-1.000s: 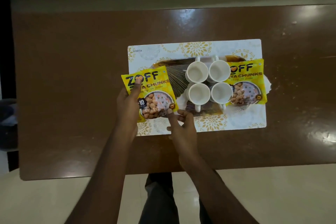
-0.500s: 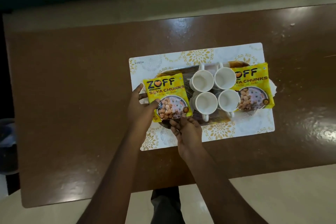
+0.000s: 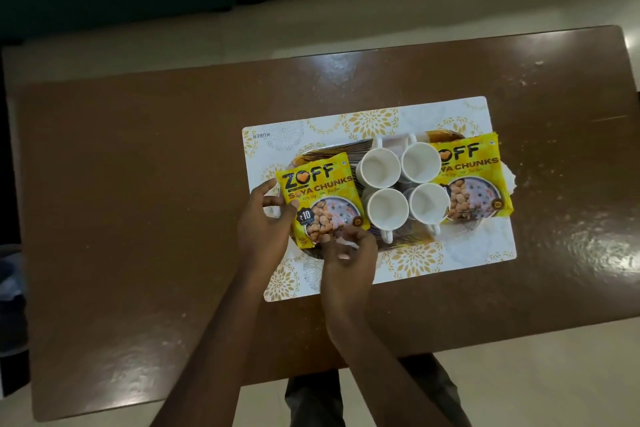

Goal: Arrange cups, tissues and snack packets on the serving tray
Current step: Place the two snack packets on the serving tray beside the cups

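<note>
Closest to the person, both hands meet at the left packet point(image 3: 322, 199). The left hand point(image 3: 263, 225) pinches its outer left edge, thumb on the printed face. The right hand point(image 3: 346, 262) has its fingers curled at the packet's near edge; in this dim light I cannot tell whether they pinch it or only nudge it.

The packet lies straight ahead of both hands on the left end of the tray point(image 3: 408, 240), its lettering rising slightly to the right, so it sits a little askew. Its long sides run away from the person, and its right side is just beside the two nearer-left cups point(image 3: 379, 168). All four cups stand upright in a tight square at the tray's middle.

Beyond them the right packet point(image 3: 476, 177) covers the tray's other end at much the same tilt. The tray rests on a placemat point(image 3: 377, 121) on the brown surface point(image 3: 138, 184).

Any squaring-up probably falls to the left hand, turning the packet without crowding the cups.
</note>
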